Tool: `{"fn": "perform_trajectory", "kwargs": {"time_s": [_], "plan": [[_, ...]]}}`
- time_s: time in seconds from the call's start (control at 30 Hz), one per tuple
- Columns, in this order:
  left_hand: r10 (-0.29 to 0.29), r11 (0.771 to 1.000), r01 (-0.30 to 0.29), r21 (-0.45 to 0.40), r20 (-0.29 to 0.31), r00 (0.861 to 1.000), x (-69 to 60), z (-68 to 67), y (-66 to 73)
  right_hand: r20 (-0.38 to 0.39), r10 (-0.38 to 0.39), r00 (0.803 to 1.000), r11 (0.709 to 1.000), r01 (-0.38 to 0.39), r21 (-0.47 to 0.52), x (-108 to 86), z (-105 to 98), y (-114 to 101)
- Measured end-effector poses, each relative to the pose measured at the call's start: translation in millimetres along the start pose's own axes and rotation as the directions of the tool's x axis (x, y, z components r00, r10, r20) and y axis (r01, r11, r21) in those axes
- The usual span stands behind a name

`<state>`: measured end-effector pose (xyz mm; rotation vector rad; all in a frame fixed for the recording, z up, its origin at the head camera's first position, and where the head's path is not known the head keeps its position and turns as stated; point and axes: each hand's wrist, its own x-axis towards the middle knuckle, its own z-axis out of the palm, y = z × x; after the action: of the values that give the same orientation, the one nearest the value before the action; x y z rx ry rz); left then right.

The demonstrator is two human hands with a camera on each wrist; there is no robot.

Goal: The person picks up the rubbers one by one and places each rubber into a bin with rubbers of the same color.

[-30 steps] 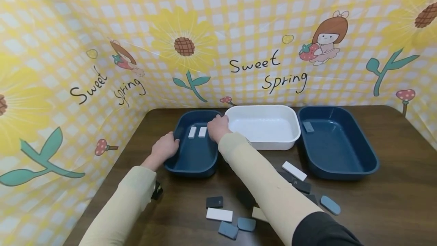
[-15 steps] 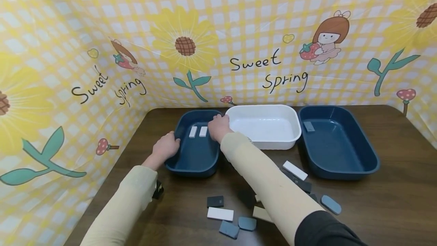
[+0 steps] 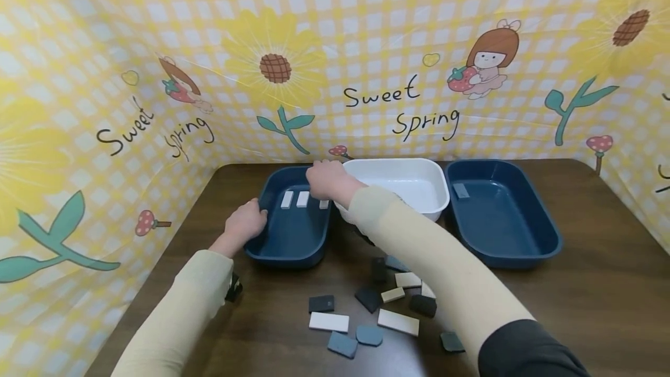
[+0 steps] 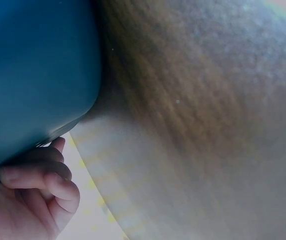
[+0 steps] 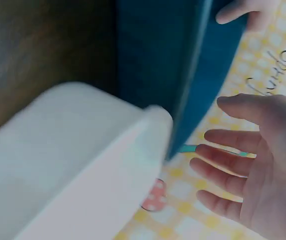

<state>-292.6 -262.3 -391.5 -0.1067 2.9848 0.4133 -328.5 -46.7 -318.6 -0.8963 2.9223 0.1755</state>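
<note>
My left hand [image 3: 246, 226] grips the left rim of the left blue tray [image 3: 288, 243], with its fingers curled at the edge in the left wrist view. Inside this tray lie a white block [image 3: 287, 199], another white block [image 3: 302, 199] beside it and a third white block [image 3: 324, 203] near the right wall, partly hidden. My right hand [image 3: 331, 181] hovers over the tray's back right part, by the white tray [image 3: 434, 212]. In the right wrist view its fingers are spread and hold nothing.
The white tray stands between the left tray and a right blue tray [image 3: 505, 231], which holds a small grey-blue block [image 3: 460, 191]. Several white, cream, black and grey-blue blocks lie scattered on the brown table [image 3: 262, 330], partly under the right forearm. A patterned cloth [image 3: 335, 74] hangs behind.
My right hand has come off the left tray's right side and lifted, showing the third white block beneath it. The left hand keeps its hold. The head view has shifted slightly.
</note>
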Motion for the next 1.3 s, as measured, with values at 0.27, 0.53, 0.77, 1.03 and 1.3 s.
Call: {"fn": "perform_trajectory", "kwargs": {"time_s": [0.27, 0.53, 0.77, 1.03, 1.3], "plan": [[-0.018, 1.0, 0.018, -0.008, 0.008, 1.0, -0.7, -2.7, -2.4, -0.086, -0.158, 0.984, 0.984, 0.15, -0.099, -34.2, -13.7, 11.1], [-0.014, 1.0, 0.015, -0.018, 0.012, 1.0, -2.0, -7.1, 0.6, -0.115, -0.276, 0.954, 0.956, 0.261, -0.131, -86.0, -0.9, 29.9], [-0.015, 1.0, 0.015, -0.022, 0.011, 1.0, 0.4, -8.7, 3.6, -0.151, -0.355, 0.922, 0.934, 0.346, -0.087, -129.4, 18.0, 38.2], [-0.015, 0.999, 0.016, -0.04, 0.021, 1.0, 1.4, -3.8, 2.4, -0.096, -0.462, 0.882, 0.885, 0.451, -0.113, -164.2, 58.1, 38.7], [-0.018, 0.998, 0.018, -0.052, 0.014, 1.0, 0.0, 0.9, 0.2, 0.015, -0.471, 0.882, 0.874, 0.469, -0.128, -171.5, 82.0, 37.0]]}}
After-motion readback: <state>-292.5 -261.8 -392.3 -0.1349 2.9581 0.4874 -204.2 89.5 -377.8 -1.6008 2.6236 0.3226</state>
